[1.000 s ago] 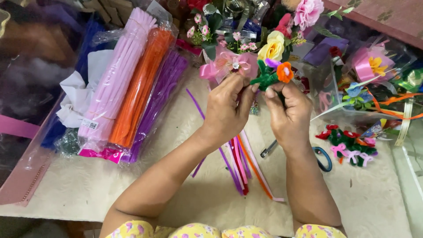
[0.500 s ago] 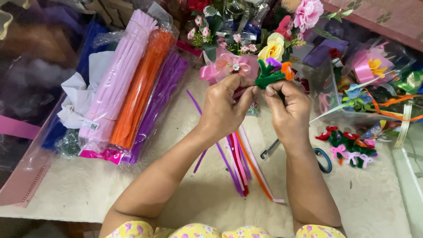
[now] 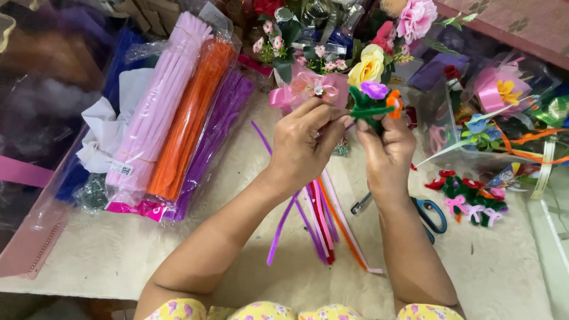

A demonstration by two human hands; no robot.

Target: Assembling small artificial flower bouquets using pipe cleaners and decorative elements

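Both hands are raised over the table and meet on a small pipe-cleaner flower point(image 3: 372, 102) with green leaves, a purple bloom and an orange bloom. My right hand point(image 3: 386, 151) grips its green stem from below. My left hand point(image 3: 305, 142) pinches the stem from the left with fingertips curled in. Beneath the hands lie several loose pipe cleaners point(image 3: 320, 222) in purple, pink, red and orange, spread on the table point(image 3: 118, 255).
Bagged bundles of pink point(image 3: 157, 112), orange point(image 3: 189, 118) and purple point(image 3: 216, 133) pipe cleaners lie at left. Blue-handled scissors point(image 3: 430, 216) rest right of my forearm. Finished small flowers point(image 3: 471, 198) sit at right; artificial flowers, ribbons and a pink bow point(image 3: 308, 86) crowd the back.
The small flower has turned in my hands, with the purple bloom now on top and the orange one at right. Both hands stay in nearly the same place.
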